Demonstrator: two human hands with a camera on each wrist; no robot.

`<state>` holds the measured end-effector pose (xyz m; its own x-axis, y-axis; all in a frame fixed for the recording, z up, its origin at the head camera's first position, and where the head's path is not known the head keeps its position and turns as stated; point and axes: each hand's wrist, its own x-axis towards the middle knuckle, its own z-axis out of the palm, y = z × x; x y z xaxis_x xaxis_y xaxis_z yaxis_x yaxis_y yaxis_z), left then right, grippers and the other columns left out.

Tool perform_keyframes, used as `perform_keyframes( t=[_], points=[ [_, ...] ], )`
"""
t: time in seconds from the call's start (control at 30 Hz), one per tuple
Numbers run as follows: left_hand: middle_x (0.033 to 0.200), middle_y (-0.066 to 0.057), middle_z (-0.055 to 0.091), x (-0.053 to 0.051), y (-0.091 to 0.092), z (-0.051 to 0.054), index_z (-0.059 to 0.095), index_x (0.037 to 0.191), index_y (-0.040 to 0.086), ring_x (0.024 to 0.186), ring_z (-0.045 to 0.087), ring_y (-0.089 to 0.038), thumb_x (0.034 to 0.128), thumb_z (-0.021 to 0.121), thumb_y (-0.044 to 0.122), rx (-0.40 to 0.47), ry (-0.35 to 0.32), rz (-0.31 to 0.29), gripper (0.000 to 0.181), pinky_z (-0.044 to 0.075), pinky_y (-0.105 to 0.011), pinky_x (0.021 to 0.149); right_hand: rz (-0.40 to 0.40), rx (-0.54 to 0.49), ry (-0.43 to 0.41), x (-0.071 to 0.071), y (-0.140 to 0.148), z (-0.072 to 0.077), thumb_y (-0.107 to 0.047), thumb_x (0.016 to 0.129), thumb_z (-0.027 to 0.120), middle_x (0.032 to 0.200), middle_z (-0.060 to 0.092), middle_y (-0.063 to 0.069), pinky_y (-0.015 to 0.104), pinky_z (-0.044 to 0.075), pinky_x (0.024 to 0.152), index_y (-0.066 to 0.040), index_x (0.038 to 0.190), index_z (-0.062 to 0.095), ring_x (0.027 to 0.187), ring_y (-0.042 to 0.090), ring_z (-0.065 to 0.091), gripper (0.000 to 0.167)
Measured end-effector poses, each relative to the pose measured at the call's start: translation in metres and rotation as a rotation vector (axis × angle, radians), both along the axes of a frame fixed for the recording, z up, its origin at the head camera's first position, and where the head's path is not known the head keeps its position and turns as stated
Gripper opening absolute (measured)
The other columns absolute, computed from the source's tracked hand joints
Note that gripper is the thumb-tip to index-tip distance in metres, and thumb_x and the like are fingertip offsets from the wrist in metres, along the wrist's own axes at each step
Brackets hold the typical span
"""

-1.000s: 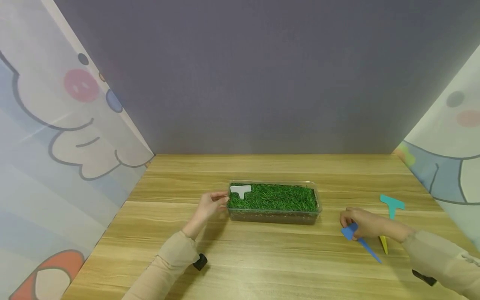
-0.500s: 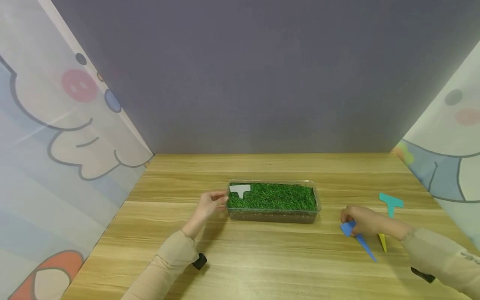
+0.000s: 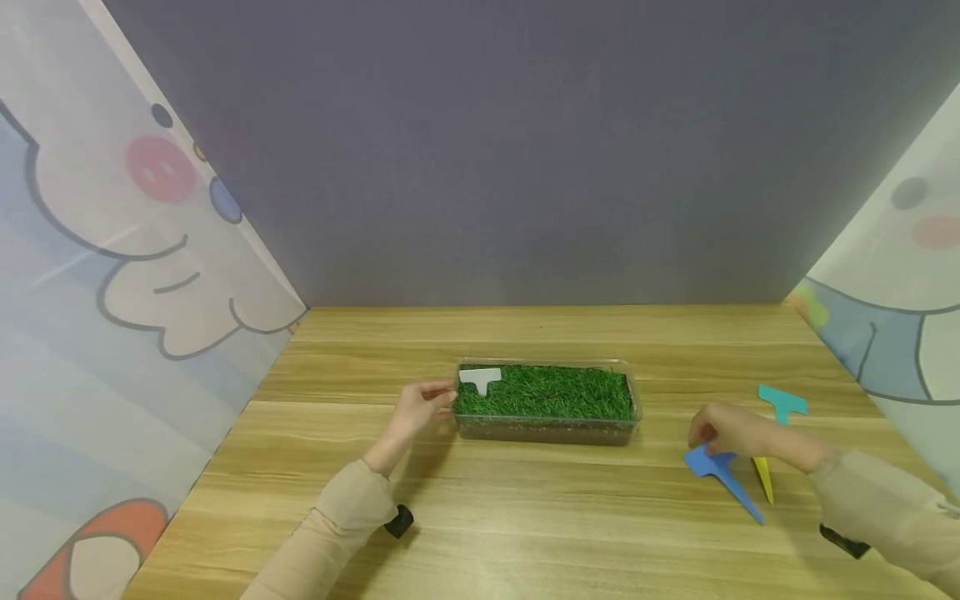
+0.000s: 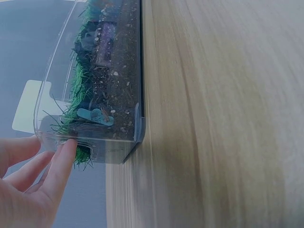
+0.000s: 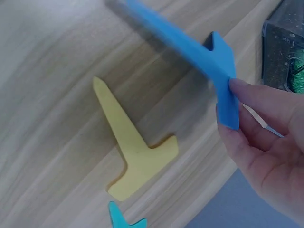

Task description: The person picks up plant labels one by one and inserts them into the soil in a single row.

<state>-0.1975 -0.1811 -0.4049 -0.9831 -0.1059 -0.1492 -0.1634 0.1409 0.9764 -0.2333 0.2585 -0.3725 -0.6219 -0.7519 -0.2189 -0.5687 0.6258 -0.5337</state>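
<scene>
A clear plastic planter box holds dark soil and green grass. A white T-shaped plant label stands in its left end. My left hand rests its fairly straight fingertips against the box's left end; in the left wrist view the fingers touch the end wall near the rim. With thumb and fingers, my right hand pinches a blue T-shaped plant label by its head. Its pointed stem slants down toward the table. Below it in the right wrist view lies a yellow plant label.
A teal plant label lies at the right of the wooden table, partly hidden behind my right hand. A grey panel rises behind the table. Cartoon-printed walls stand at both sides.
My right hand has moved slightly up and to the right, and the blue plant label has turned a little in its pinch. The left hand and planter box keep their place.
</scene>
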Motion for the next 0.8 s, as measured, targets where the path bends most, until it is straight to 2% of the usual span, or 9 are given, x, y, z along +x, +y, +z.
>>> perform_keyframes(
  t=[0.1,0.3,0.5,0.8],
  points=[
    [0.105,-0.025,0.058,0.0,0.0,0.001,0.056,0.112,-0.009,0.088,0.06,-0.029,0.0839,0.056,-0.002,0.002,0.003,0.003,0.029,0.054,-0.04,0.077,0.027,0.009,0.003,-0.001,0.0,0.003,0.009,0.069,0.065,0.081,0.064,0.008,0.024,0.053,0.06,0.003,0.081,0.066,0.073,0.02,0.059,0.014],
    [0.107,-0.024,0.058,0.0,-0.001,0.0,0.056,0.111,-0.009,0.092,0.059,-0.031,0.0841,0.056,-0.001,0.0,0.007,-0.002,0.029,0.054,-0.04,0.077,0.064,0.002,0.006,-0.001,-0.001,0.01,0.013,0.07,0.059,0.081,0.063,0.006,0.022,0.052,0.059,0.001,0.079,0.067,0.072,0.018,0.057,0.016],
    [0.107,-0.025,0.057,0.0,-0.001,0.0,0.055,0.113,-0.009,0.093,0.059,-0.032,0.084,0.056,-0.001,0.004,0.005,-0.01,0.03,0.054,-0.04,0.078,0.022,-0.015,-0.018,0.001,-0.004,0.025,0.01,0.074,0.057,0.08,0.06,0.002,0.02,0.048,0.054,-0.001,0.079,0.063,0.069,0.007,0.051,0.013],
    [0.109,-0.025,0.057,-0.001,-0.001,-0.001,0.055,0.113,-0.009,0.093,0.059,-0.032,0.0843,0.056,-0.001,-0.002,0.003,-0.013,0.03,0.054,-0.04,0.078,-0.026,-0.032,-0.016,0.003,-0.012,0.044,0.007,0.076,0.054,0.078,0.058,0.0,0.019,0.047,0.051,-0.001,0.081,0.061,0.063,0.003,0.048,0.012]
  ],
)
